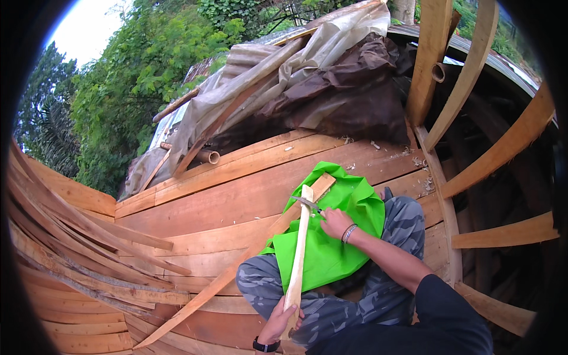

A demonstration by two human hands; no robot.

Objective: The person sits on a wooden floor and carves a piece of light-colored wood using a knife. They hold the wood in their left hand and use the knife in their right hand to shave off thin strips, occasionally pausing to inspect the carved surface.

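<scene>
My left hand (278, 323) is closed around the lower end of a long, pale carved wooden stick (300, 248). The stick slants up over my lap, and its far end lies by a short flat wooden block (322, 185). In my right hand (336, 225) is a knife (308, 203), whose blade crosses the stick close to its far end. Bright green cloth (355, 213) is spread under the stick and over my legs. I sit cross-legged in grey camouflage trousers (260, 278).
Wood shavings (417, 161) are scattered on the plank floor (225, 207). A long board (219, 284) runs diagonally past my left knee. Stacked planks (89, 266) fill the left side. Upright timbers (429, 65) stand at the right, and tarps (343, 89) cover a pile at the back.
</scene>
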